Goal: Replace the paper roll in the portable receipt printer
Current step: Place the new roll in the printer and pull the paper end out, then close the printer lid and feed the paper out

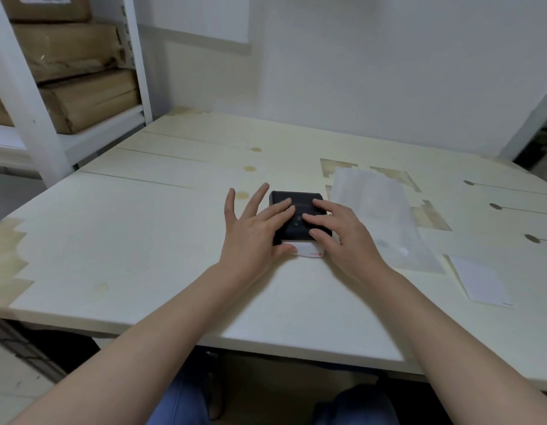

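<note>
A small black receipt printer (296,199) lies flat in the middle of the pale wooden table (143,240). A strip of white paper with red print (310,251) sticks out of its near edge. My left hand (254,231) rests on the printer's left side, two fingers on its top, thumb at the near corner, other fingers spread off to the left. My right hand (339,231) lies on the printer's right side with fingers pressing on its top. The paper roll itself is hidden.
A clear plastic bag (379,216) lies just right of the printer. A white card (480,280) sits nearer the right front. White shelving (27,102) with cardboard boxes (82,96) stands at the back left. The table's near edge is close to my knees.
</note>
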A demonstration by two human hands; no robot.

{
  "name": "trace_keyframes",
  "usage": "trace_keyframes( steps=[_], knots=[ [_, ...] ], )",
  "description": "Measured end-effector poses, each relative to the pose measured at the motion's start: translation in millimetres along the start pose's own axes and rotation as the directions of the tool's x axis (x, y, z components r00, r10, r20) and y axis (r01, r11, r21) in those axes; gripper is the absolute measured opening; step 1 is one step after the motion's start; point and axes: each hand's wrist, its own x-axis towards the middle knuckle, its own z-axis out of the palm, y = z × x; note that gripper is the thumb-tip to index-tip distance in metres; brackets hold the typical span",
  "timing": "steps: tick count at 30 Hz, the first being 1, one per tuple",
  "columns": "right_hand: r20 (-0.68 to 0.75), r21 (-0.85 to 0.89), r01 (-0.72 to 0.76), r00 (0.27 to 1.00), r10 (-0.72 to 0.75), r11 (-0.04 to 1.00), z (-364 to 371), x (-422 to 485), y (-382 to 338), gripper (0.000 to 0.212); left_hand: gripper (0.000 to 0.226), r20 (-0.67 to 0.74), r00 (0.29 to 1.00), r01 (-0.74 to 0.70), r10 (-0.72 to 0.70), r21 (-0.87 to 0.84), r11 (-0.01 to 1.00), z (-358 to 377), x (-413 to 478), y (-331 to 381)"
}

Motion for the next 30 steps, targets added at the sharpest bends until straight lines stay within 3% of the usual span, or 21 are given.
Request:
trace_keyframes(
  steps=[5,8,10,13,15,17,19,23,27,30],
  knots=[
    [-0.012,-0.052,0.041,0.999,-0.042,0.998,5,-8,1,0.031,0.069,0.081,0.996,0.03,-0.03,0.003,1.0,-6,-2,6],
    [-0.032,-0.018,-0.027,0.999,0.026,0.999,-4,-1,-5,0.026,0.053,0.169,0.972,0.177,-0.161,-0.085,0.98,-15,7,10],
    [-0.051,0.029,-0.129,0.99,0.13,0.991,-13,9,-13,0.025,0.043,0.226,0.934,0.313,-0.277,-0.147,0.938,-15,12,14],
    [-0.055,0.09,-0.319,0.944,0.324,0.944,-20,26,-20,0.038,0.063,0.318,0.822,0.526,-0.472,-0.108,0.843,-13,18,16],
    [0.027,0.104,-0.439,0.898,0.439,0.892,-19,37,-22,0.054,0.066,0.424,0.725,0.611,-0.543,-0.032,0.791,-13,21,15],
    [0.134,0.103,-0.479,0.875,0.465,0.872,-14,45,-23,0.059,0.058,0.498,0.682,0.63,-0.536,-0.028,0.776,-15,21,15],
    [0.189,0.106,-0.449,0.885,0.425,0.887,-7,50,-26,0.051,0.054,0.508,0.684,0.64,-0.524,-0.073,0.765,-18,19,13],
    [0.118,0.317,-0.495,0.867,0.485,0.809,-4,50,-22,0.021,0.053,0.493,0.727,0.642,-0.478,-0.239,0.729,-17,6,5],
    [0.184,0.468,-0.563,0.816,0.548,0.681,-14,42,-24,0.027,0.055,0.575,0.752,0.64,-0.322,-0.518,0.568,-19,-1,-2],
    [0.154,0.498,-0.57,0.8,0.58,0.654,-18,34,-26,0.035,0.061,0.579,0.723,0.69,-0.377,-0.574,0.441,-25,4,4]
  ],
)
